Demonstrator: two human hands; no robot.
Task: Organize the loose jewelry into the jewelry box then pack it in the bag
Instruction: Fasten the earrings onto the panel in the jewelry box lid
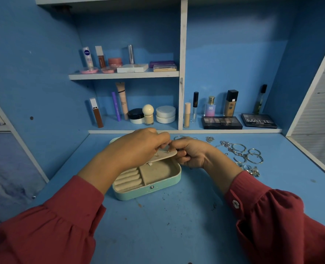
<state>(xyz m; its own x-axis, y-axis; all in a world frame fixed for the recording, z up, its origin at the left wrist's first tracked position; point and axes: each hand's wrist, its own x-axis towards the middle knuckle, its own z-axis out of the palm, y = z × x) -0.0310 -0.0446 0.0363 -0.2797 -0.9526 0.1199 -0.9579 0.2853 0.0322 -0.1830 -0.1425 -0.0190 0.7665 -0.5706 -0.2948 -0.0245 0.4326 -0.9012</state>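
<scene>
Open jewelry box (148,180) mid-desk. Left hand (138,147) pinches its cream flap (163,156); right hand (190,153) pinches a tiny earring (168,151) there. Loose jewelry (241,155) lies right: light, slippery, tangle-prone; lift pieces singly by their rims.

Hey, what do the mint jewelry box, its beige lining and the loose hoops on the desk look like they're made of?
Jewelry box: smooth mint shell, likely faux leather or plastic, with a small metal snap at the front. Beige lining: matte and soft-looking, probably velvet or suede-like fabric, with padded ring rolls. Loose hoops: silver-toned metal, judging by their bright glints.
</scene>
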